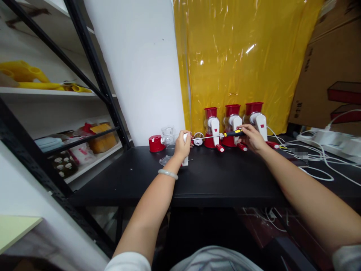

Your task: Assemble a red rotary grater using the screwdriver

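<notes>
My right hand [254, 138] grips the black-and-yellow handle of a screwdriver [233, 133], whose long shaft points left, level above the table. The screwdriver's tip ends close to my left hand [182, 146]; I cannot tell whether it touches anything there. My left hand is closed around a white plastic part [185, 162], mostly hidden by the fingers. To its left sit a red base [156, 143] and clear plastic pieces [168, 136]. A round white-rimmed piece [198, 139] lies behind the shaft.
Three red-and-white rotary graters with cranks, the nearest grater [212, 126] among them, line the back of the black table [225, 180]. White cables [318, 156] and power strips [335, 140] spread at right. A shelf rack [93, 67] stands left, a cardboard box [318, 71] right.
</notes>
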A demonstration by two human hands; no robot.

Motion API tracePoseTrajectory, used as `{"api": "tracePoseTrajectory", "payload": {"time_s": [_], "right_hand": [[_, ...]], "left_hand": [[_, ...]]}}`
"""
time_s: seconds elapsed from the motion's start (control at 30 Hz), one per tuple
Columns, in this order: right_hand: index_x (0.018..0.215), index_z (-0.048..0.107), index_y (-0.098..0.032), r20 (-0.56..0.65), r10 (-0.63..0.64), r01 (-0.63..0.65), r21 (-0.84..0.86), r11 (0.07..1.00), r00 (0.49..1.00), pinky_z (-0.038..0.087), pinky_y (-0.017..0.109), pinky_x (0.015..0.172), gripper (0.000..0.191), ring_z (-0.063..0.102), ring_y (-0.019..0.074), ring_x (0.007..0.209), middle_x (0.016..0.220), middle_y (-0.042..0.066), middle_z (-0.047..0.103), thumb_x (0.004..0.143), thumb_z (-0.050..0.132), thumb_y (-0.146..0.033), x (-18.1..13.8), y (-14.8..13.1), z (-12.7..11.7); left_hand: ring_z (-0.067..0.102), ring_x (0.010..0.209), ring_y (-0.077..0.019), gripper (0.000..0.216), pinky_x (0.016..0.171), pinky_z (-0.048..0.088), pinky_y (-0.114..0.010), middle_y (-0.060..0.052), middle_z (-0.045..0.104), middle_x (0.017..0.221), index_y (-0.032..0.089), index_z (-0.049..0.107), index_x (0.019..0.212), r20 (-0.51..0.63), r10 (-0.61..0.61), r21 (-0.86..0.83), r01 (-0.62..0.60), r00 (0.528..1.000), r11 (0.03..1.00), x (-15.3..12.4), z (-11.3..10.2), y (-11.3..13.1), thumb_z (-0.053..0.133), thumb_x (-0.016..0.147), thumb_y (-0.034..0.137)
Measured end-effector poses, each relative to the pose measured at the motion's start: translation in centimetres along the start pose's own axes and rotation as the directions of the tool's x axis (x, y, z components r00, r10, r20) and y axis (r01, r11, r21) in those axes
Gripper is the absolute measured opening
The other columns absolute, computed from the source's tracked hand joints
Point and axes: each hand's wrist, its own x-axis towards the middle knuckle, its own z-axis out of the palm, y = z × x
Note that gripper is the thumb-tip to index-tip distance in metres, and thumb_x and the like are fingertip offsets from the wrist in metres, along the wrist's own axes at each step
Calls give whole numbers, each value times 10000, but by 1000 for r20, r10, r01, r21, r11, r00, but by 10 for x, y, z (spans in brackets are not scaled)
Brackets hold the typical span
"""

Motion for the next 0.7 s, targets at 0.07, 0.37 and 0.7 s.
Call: {"api": "tracePoseTrajectory", "payload": {"time_s": [0.07,0.37,0.7], "right_hand": [[938,582,-239,7,-10,10,5,1000,1000,452,241,434,257,538,105,484,776,-9,613,772,681,-409,0,0,0],[896,593,-223,0,-16,16,-41,999,1000,349,236,384,287,488,126,414,573,-24,549,755,665,-463,0,0,0],[825,580,-207,-51,-42,40,-35,999,998,319,202,343,369,499,114,406,518,-22,548,746,706,-545,0,-1,3]], "left_hand": [[620,523,-94,205,467,512,-200,-9,670,820,200,526,1021,2,8,4,-8,1000,1000,0,0,0,482,982,396],[610,519,-95,225,500,521,-217,-6,678,813,203,525,1016,19,47,57,-48,999,997,0,-1,0,479,983,420],[619,539,-107,194,542,521,-234,-5,670,803,207,546,1024,27,88,115,-90,996,989,0,-2,-4,476,984,383]]}}
